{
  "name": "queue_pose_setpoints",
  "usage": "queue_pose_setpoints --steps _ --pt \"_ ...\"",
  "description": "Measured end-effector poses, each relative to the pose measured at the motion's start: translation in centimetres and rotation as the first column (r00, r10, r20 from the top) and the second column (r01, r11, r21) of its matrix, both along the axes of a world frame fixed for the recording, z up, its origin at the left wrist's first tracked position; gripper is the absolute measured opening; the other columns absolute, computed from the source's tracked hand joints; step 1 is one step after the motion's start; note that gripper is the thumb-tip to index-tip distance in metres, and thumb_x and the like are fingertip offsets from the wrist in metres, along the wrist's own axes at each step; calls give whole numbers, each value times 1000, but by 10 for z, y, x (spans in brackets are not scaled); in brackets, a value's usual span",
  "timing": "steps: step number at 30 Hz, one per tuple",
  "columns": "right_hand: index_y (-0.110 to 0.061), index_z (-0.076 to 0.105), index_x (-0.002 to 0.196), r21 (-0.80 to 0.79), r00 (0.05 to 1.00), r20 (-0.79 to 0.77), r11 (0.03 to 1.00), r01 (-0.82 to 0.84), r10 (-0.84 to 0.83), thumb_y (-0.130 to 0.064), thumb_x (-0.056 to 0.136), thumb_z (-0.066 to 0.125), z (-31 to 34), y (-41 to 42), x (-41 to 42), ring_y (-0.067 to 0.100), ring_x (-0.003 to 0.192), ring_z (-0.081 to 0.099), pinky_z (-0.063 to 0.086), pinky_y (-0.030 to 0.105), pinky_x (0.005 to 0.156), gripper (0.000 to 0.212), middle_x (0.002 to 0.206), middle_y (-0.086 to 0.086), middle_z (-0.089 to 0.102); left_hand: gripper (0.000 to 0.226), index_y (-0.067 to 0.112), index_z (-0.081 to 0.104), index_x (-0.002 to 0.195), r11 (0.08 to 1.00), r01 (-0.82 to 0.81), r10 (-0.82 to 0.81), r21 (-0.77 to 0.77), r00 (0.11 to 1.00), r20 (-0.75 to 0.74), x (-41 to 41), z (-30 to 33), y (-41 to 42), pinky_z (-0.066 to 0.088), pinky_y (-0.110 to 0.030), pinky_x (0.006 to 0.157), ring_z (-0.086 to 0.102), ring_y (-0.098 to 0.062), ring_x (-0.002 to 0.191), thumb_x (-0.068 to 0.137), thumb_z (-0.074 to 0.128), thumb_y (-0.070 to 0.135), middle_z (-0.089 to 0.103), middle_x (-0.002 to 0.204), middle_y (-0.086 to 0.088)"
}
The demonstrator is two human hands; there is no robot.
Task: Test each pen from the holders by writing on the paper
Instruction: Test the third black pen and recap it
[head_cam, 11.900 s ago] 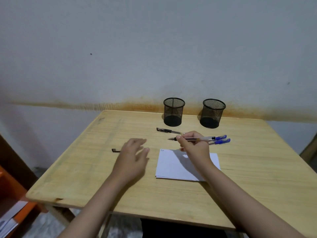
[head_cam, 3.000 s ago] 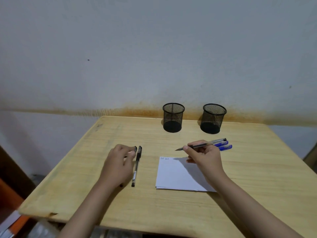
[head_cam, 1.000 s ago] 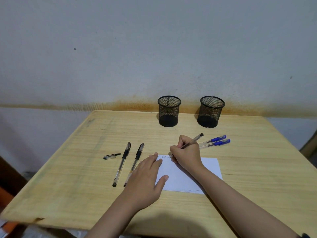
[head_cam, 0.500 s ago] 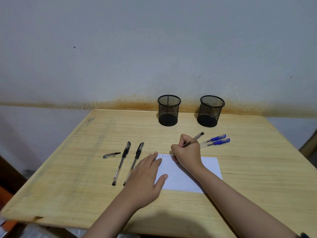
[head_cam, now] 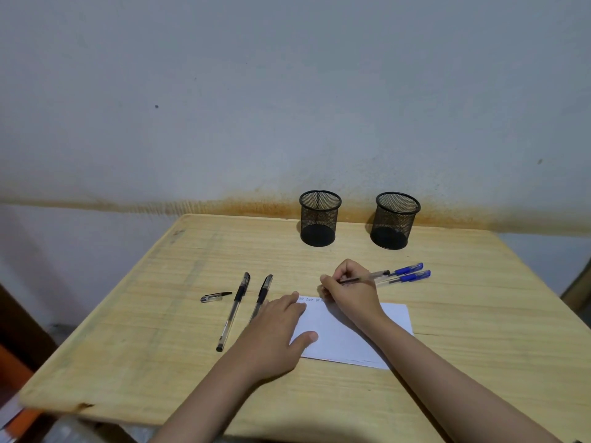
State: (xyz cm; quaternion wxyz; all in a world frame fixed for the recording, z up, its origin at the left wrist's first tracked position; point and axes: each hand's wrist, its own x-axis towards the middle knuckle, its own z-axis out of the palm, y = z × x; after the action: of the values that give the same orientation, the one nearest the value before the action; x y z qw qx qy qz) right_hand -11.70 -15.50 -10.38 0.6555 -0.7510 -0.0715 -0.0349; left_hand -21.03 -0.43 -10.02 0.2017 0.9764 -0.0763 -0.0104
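On the paper's (head_cam: pixel 351 334) far left corner, the right hand (head_cam: pixel 351 290) is working, fingers pinched around a black pen (head_cam: pixel 361 279). Compared with half a second back, the pen has tipped flatter, its back end now pointing right toward the two blue pens (head_cam: pixel 404 274) instead of sticking up, and the hand has crept a bit further right along the line of scribbles (head_cam: pixel 311 299). So the test marks look to be growing, which probably means this pen writes fine and its turn is nearly done.

The left hand (head_cam: pixel 275 334) is flat, fingers spread and together-ish, pressing the paper's left edge down, same spot as before, gripping nothing.

Two capped black pens (head_cam: pixel 238 302) lie left of the paper, the closer one partly under the left hand, with a loose cap (head_cam: pixel 212 297) further left. Both mesh holders (head_cam: pixel 319 219) at the far side of the table (head_cam: pixel 128 346) look empty, so every pen seems to be out already. The blue pair lies just right of the writing hand, and whether they've been tested can't be told from this.
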Motion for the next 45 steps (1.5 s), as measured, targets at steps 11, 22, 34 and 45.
queue_pose_setpoints --steps 11,22,34,45 --pt "-2 68 80 73 979 53 977 -202 199 -8 76 76 28 -5 -31 13 70 63 55 28 64 10 73 5 69 38 9 55 124 892 -414 445 -181 875 192 5 7 98 38 -36 101 47 -26 123 88 56 20 52 134 -7" --pt "-13 68 82 62 948 75 947 -315 310 -4 83 68 43 -3 -60 16 76 67 56 29 64 9 81 15 73 13 19 71 88 802 -322 465 -504 865 188 -5 26 86 41 -7 62 61 -1 79 83 65 9 68 89 7" --pt "-18 71 80 -11 955 124 963 -270 269 -14 80 74 47 -11 -66 20 83 68 53 55 70 4 83 7 74 24 23 74 86 802 -13 219 -597 936 274 -9 47 37 45 -9 71 64 -3 84 78 69 2 68 88 13" --pt "-13 72 77 38 962 177 976 -216 206 -5 78 74 53 -22 -78 13 62 68 50 16 59 8 78 9 73 30 17 76 87 763 68 204 -643 918 339 -5 44 14 39 -11 64 59 -8 74 75 68 -8 64 82 4"
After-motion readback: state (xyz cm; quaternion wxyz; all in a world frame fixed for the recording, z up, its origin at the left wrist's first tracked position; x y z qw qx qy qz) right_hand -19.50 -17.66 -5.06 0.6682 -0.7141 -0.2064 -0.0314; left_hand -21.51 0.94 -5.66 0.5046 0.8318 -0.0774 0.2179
